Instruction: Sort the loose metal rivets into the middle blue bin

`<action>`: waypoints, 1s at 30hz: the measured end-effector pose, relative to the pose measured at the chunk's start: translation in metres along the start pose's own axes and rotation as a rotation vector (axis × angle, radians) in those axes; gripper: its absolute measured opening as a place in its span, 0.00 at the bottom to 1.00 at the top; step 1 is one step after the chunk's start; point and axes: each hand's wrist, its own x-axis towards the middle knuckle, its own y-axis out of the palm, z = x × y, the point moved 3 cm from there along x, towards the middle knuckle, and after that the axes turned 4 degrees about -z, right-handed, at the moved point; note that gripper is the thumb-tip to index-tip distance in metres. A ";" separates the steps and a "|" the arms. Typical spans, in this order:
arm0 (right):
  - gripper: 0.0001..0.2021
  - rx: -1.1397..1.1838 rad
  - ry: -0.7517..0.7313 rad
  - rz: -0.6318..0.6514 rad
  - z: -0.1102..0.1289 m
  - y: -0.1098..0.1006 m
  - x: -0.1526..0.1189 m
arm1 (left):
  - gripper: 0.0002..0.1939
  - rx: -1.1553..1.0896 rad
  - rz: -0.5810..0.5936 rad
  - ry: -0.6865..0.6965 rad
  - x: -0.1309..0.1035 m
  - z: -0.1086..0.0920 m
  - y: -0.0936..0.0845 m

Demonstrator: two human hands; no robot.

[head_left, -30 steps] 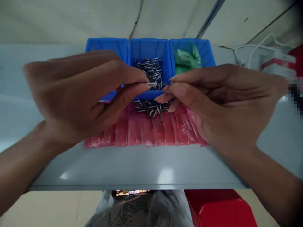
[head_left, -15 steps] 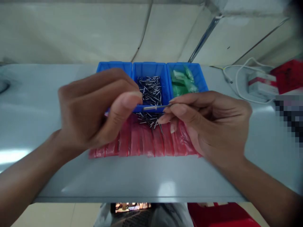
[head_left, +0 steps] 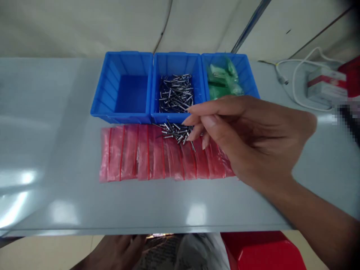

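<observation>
My right hand (head_left: 253, 135) hovers over the front of the blue bins, thumb and fingers pinched together. Whatever may be between its fingertips is hidden. Just left of the fingertips, a small pile of blind rivets (head_left: 176, 131) lies on a row of red zip bags (head_left: 143, 157). More rivets (head_left: 177, 93) fill the middle blue bin (head_left: 177, 118) behind. My left hand (head_left: 120, 247) is down below the table edge, dark and partly hidden, beside a lit phone screen (head_left: 160, 235); its fingers are unclear.
At the left stands an empty blue bin (head_left: 120, 117); the right blue bin (head_left: 249, 71) holds green bags (head_left: 223, 80). A white cable (head_left: 295, 82) and a white-and-red box (head_left: 326, 84) lie far right. Below the table edge is a red stool-like object (head_left: 264, 251).
My left hand has dropped from in front of the bins to below the table edge. My right hand stays near the bins; the rivet it pinched earlier no longer shows. The view has shifted.
</observation>
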 end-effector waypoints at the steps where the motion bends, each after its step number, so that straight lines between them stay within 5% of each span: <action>1: 0.16 -0.020 -0.032 0.002 -0.001 0.001 0.000 | 0.12 0.010 -0.032 -0.055 -0.004 -0.001 0.006; 4: 0.16 -0.045 -0.058 -0.021 -0.004 0.000 0.002 | 0.13 0.016 -0.078 -0.155 -0.008 -0.004 0.017; 12: 0.14 -0.103 -0.100 -0.048 -0.004 -0.004 0.004 | 0.18 0.022 -0.088 -0.156 -0.009 0.003 0.025; 15: 0.14 -0.314 -0.302 0.029 -0.004 -0.008 0.006 | 0.19 0.032 -0.086 -0.142 -0.013 0.007 0.032; 20: 0.11 -0.823 -0.779 0.421 -0.010 0.000 -0.002 | 0.13 0.096 -0.097 -0.079 -0.024 0.012 0.033; 26: 0.15 -0.895 -0.778 0.564 -0.015 0.006 -0.007 | 0.17 0.128 -0.062 0.015 -0.017 0.010 0.020; 30: 0.13 -0.878 -0.753 0.533 -0.017 0.008 -0.008 | 0.22 0.044 -0.057 0.063 -0.018 -0.013 -0.014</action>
